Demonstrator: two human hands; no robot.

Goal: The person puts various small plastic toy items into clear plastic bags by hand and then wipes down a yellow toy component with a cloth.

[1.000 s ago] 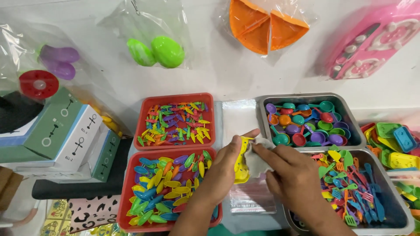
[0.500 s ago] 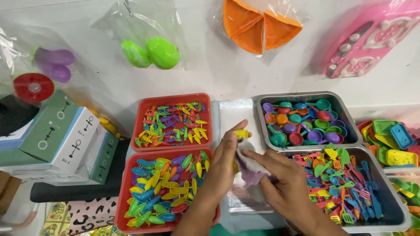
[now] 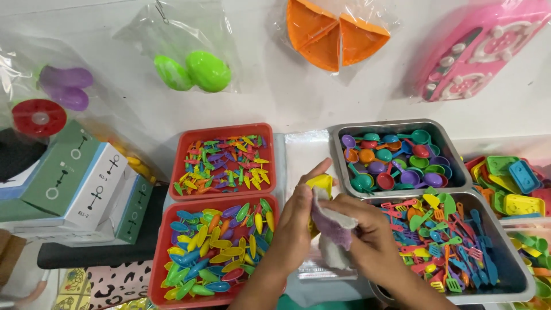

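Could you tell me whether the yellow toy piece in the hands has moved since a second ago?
Hardly: the yellow toy piece stays between the lower red tray and the metal trays, now more hidden by the cloth.

red trays (image 3: 224,129), metal trays (image 3: 396,125), bagged green toys (image 3: 195,70).

cloth (image 3: 336,238): soft, fuzzy fabric, matt, greyish-white with a purple patch
yellow toy (image 3: 319,183): smooth plastic, bit glossy
steel trays (image 3: 396,127): brushed metal, dull shine
red trays (image 3: 224,131): glossy plastic
tiny utensils (image 3: 442,241): shiny coloured plastic
wall bags (image 3: 172,34): clear crinkly plastic film
boxes (image 3: 86,183): matt cardboard
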